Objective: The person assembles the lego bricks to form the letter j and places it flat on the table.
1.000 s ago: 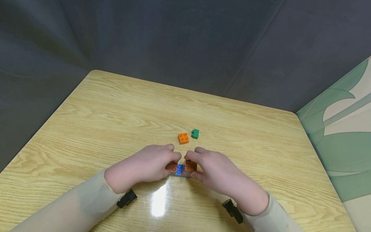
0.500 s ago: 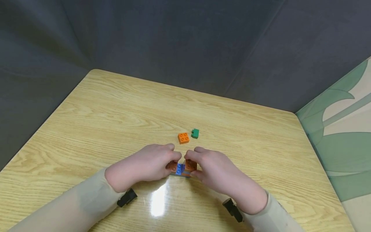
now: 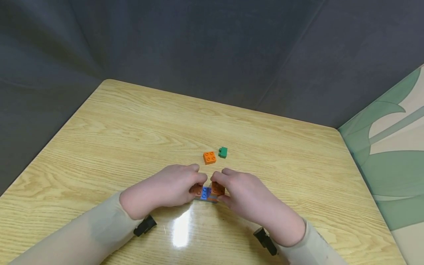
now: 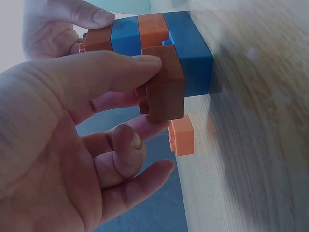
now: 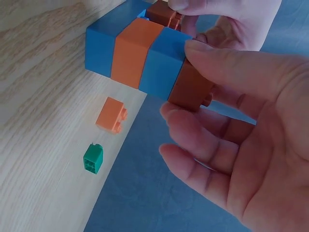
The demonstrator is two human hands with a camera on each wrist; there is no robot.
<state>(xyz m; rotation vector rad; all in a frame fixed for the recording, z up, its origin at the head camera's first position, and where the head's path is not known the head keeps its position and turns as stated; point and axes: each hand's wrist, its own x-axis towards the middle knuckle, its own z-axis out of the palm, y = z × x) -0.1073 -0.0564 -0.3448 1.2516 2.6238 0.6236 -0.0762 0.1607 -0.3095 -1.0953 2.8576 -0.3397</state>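
Note:
A stack of toy building bricks stands on the wooden table: a long blue base brick [image 4: 195, 53], then an orange brick [image 5: 136, 46], a blue brick [image 5: 161, 58] and a brown brick [image 5: 187, 89] on top. My right hand [image 3: 246, 191] pinches that top brown brick between thumb and fingers. My left hand [image 3: 165, 186] grips a second brown brick [image 4: 166, 87] right at the studded top of the base, beside the stack. A blue stud shows between this brick and the orange one. From the head view, the hands cover much of the stack.
Beyond the hands lie a loose orange brick [image 3: 209, 158], studs up, and a small green brick [image 3: 223, 152] on its side. The wooden table [image 3: 132, 121] ends at a dark curtain [image 3: 198, 48] behind and a leaf-patterned wall [image 3: 391, 147] on the right.

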